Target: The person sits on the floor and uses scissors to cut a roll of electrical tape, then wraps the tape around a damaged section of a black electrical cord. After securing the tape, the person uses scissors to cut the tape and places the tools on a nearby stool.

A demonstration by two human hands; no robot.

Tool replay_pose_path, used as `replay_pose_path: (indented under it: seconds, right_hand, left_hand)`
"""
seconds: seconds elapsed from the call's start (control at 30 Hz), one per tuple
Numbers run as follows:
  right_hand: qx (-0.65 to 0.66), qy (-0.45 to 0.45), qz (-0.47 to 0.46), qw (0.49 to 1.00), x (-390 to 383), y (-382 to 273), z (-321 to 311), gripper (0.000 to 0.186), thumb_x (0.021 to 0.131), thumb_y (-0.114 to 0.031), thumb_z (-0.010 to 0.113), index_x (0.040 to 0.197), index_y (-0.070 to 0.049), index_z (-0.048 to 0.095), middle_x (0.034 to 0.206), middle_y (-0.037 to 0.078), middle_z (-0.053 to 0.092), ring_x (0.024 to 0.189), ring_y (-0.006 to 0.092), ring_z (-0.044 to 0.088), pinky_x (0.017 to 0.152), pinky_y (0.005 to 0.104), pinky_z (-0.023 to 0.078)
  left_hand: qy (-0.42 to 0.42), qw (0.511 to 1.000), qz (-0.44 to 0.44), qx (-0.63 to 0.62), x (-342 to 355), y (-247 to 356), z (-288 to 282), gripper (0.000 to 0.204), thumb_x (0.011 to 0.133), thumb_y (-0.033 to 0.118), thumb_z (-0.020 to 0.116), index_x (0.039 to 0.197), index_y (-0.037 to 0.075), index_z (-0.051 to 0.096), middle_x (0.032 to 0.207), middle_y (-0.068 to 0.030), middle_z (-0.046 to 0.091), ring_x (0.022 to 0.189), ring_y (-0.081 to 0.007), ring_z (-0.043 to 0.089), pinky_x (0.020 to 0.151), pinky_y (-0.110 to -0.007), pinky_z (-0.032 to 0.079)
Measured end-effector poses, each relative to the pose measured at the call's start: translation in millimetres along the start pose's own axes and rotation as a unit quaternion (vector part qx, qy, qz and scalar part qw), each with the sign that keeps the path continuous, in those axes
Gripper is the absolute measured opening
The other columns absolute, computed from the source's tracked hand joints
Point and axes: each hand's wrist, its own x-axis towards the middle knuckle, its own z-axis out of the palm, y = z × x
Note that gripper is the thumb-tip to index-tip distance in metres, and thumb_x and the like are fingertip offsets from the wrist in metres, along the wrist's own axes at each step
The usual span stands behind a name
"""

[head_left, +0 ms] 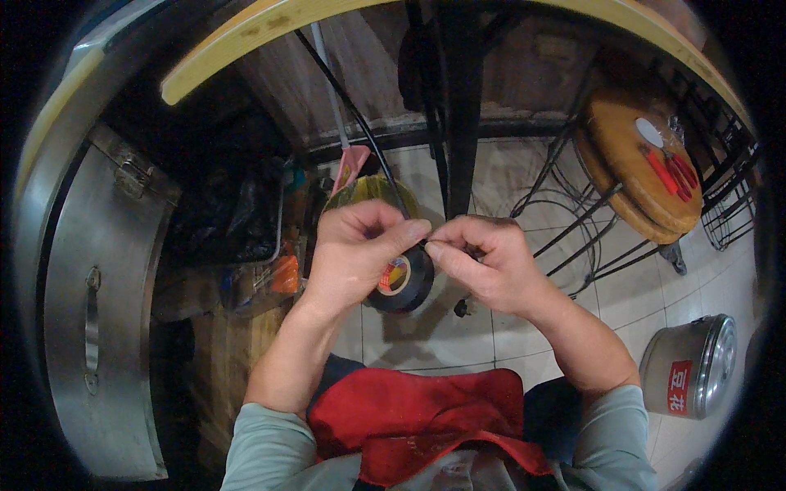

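A black cable [348, 106] runs down from the upper left into my left hand [356, 250], whose thumb and fingers pinch it. My right hand [495, 266] is closed just to the right, its fingertips almost touching the left thumb. Something small and dark shows between the right fingers, too hidden to name. Right under the fingertips hangs a roll of black electrical tape [421, 282], its round label facing up; how it joins the cable is hidden. Below the right hand is a small dark object [463, 308], perhaps a plug.
A yellow-edged tabletop [246, 37] arches overhead, with a dark table leg [458, 123] ahead. On the right, a round wooden stool [610, 155] carries red-handled tools [675, 176]; a lidded metal pot [688, 368] stands nearer. A metal cabinet [98, 327] is left, a pink dustpan [350, 164] ahead.
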Motion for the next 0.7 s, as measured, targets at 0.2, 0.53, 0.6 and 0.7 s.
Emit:
replay_pose_path:
  seconds: [0.2, 0.53, 0.6, 0.7]
  right_hand:
    - [-0.132, -0.004, -0.119, 0.984, 8, 2, -9, 0.012, 0.087, -0.011, 0.066, 0.086, 0.001, 0.064, 0.069, 0.003, 0.059, 0.063, 0.0063, 0.054, 0.057, 0.0258, 0.045]
    - [0.132, 0.033, 0.066, 0.988, 5, 6, -3, 0.013, 0.089, -0.012, 0.066, 0.084, -0.001, 0.06, 0.067, 0.002, 0.061, 0.06, 0.0068, 0.057, 0.052, 0.0241, 0.046]
    - [0.104, 0.052, 0.045, 0.992, 2, 10, 2, 0.013, 0.09, -0.012, 0.065, 0.085, -0.001, 0.061, 0.067, 0.0, 0.06, 0.06, 0.0052, 0.057, 0.052, 0.0225, 0.046]
    - [0.098, 0.05, 0.051, 0.993, 1, 14, 2, 0.014, 0.091, -0.013, 0.064, 0.085, -0.001, 0.061, 0.071, 0.0, 0.061, 0.064, 0.0049, 0.057, 0.055, 0.0222, 0.047]
  left_hand:
    - [0.041, 0.998, 0.043, -0.015, 0, -10, 13, 0.017, 0.085, 0.011, 0.072, 0.074, 0.002, 0.064, 0.067, 0.0038, 0.059, 0.06, -0.0019, 0.049, 0.052, -0.02, 0.039]
    - [0.08, 0.991, 0.039, -0.102, -2, -8, 26, 0.017, 0.087, 0.011, 0.07, 0.075, 0.003, 0.062, 0.069, 0.0027, 0.06, 0.062, -0.0022, 0.049, 0.054, -0.02, 0.04]
    - [0.09, 0.992, 0.051, -0.066, -3, -12, 25, 0.017, 0.087, 0.011, 0.07, 0.075, 0.003, 0.062, 0.07, 0.0024, 0.061, 0.062, -0.0022, 0.05, 0.054, -0.02, 0.04]
    - [0.094, 0.992, 0.04, -0.069, -4, -16, 26, 0.016, 0.088, 0.011, 0.07, 0.076, 0.003, 0.062, 0.071, 0.0021, 0.061, 0.063, -0.0023, 0.051, 0.055, -0.02, 0.041]
